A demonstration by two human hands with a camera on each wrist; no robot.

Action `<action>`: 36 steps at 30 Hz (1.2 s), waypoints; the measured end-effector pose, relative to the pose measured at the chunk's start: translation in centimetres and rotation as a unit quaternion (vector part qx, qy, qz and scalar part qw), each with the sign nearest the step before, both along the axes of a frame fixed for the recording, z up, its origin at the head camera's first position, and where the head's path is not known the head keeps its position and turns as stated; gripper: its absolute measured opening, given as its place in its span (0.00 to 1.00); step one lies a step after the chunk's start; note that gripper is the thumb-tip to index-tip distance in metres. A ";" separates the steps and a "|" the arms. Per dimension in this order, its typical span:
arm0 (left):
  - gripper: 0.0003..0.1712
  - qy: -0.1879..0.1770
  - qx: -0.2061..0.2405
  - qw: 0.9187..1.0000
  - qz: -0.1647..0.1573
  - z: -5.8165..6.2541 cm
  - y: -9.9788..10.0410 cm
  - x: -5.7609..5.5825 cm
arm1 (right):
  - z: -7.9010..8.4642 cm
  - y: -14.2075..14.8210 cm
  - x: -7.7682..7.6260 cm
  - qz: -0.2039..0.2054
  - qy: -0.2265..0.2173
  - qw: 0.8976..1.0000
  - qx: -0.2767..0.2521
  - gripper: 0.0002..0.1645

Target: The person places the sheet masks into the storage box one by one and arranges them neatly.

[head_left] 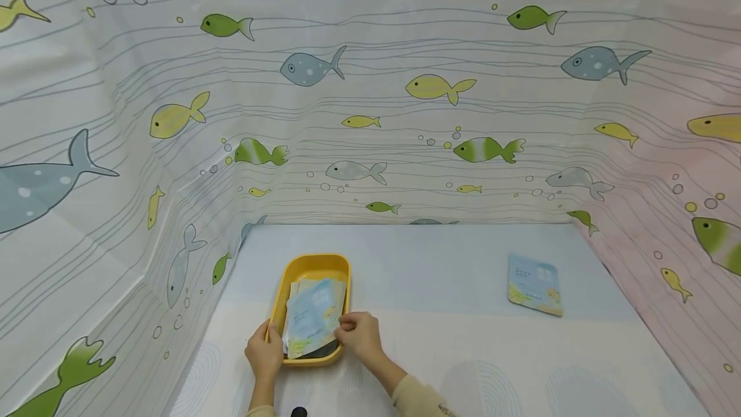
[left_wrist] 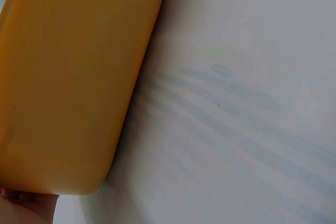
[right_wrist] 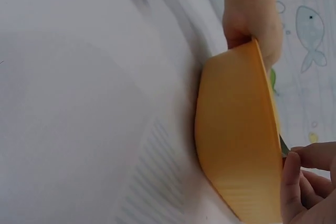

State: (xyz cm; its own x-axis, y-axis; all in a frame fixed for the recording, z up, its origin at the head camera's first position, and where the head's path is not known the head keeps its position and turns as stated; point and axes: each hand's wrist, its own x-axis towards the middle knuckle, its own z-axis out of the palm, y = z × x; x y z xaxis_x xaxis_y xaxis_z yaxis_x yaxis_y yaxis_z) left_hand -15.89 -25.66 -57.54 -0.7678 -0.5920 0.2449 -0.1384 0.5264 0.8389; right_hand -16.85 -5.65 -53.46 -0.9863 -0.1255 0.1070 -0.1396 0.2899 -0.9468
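Observation:
A yellow tray (head_left: 320, 260) with rounded corners stands at the left of the table, and several flat packets lie in it. The uppermost is a light blue packet (head_left: 315, 317) with a yellow-green printed lower edge; something dark shows beneath it. My left hand (head_left: 265, 348) grips the tray's left side near the front corner, its thumb over the rim. At the opposite side, my right hand (head_left: 360, 334) pinches the packet's right edge with thumb and forefinger, just above the rim. In the right wrist view, the right fingers (right_wrist: 294, 179) partly hide the pinched edge.
Another light blue packet (head_left: 535, 284) lies flat on the right part of the table (head_left: 428, 275). A small dark rounded object (head_left: 298, 412) shows at the table's front edge. Fish-patterned sheeting (head_left: 393, 140) walls the table at the back and both sides.

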 end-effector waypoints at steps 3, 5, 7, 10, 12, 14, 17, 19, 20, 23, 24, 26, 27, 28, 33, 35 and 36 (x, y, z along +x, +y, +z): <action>0.16 -0.004 0.003 1.000 0.000 0.1 0.0 0.0 | -0.3 -0.1 0.0 0.002 0.024 0.999 0.037 0.12; 0.16 -0.002 0.000 1.000 0.001 0.1 0.1 0.0 | -0.5 -0.2 0.1 0.005 0.046 0.997 0.062 0.11; 0.16 0.000 -0.003 1.000 0.001 0.1 0.1 0.0 | -0.6 -0.3 0.2 0.009 0.067 0.994 0.082 0.10; 0.16 0.000 -0.004 1.000 0.001 0.2 0.1 0.1 | -0.7 -0.3 0.3 0.016 0.086 0.992 0.093 0.09; 0.16 -0.005 -0.002 1.000 0.002 0.3 0.2 0.1 | -0.7 -0.3 0.5 0.022 0.090 0.992 0.084 0.09; 0.17 -0.008 0.001 1.000 0.002 0.4 0.2 0.2 | -0.7 -0.4 0.6 0.026 0.093 0.992 0.076 0.10; 0.17 -0.016 0.007 1.000 0.000 0.4 0.2 0.2 | -0.8 -0.4 0.6 0.032 0.103 0.992 0.070 0.10; 0.18 -0.023 0.011 1.000 -0.003 0.4 0.1 0.1 | -0.8 -0.3 0.6 0.033 0.108 0.991 0.066 0.09; 0.18 -0.027 0.012 1.000 -0.004 0.3 0.1 0.1 | -0.9 -0.2 0.6 0.033 0.109 0.991 0.063 0.09; 0.18 -0.033 0.012 0.999 -0.004 0.2 0.1 0.1 | -1.1 0.2 0.6 0.030 0.118 0.992 0.039 0.09; 0.18 -0.034 0.012 0.999 -0.002 0.2 0.1 0.2 | -1.1 0.4 0.5 0.027 0.128 0.991 0.030 0.09; 0.18 -0.031 0.012 0.999 0.001 0.1 0.0 0.2 | -1.1 0.8 0.4 0.021 0.152 0.988 0.017 0.09; 0.18 -0.030 0.012 0.999 0.002 0.2 0.1 0.2 | -1.2 1.0 0.3 0.018 0.175 0.984 0.012 0.08; 0.18 -0.029 0.012 1.000 0.003 0.2 0.0 0.2 | -1.1 1.3 0.1 0.015 0.187 0.982 0.009 0.07; 0.18 -0.029 0.016 0.999 0.002 0.4 0.1 0.1 | -0.8 2.6 -0.7 0.019 0.172 0.985 0.015 0.06; 0.18 -0.027 0.016 1.000 0.002 0.4 0.2 0.1 | -0.5 3.2 -0.8 0.027 0.131 0.991 0.021 0.06; 0.18 -0.027 0.016 1.000 0.001 0.4 0.2 0.1 | -0.4 3.5 -0.9 0.033 0.118 0.992 0.024 0.06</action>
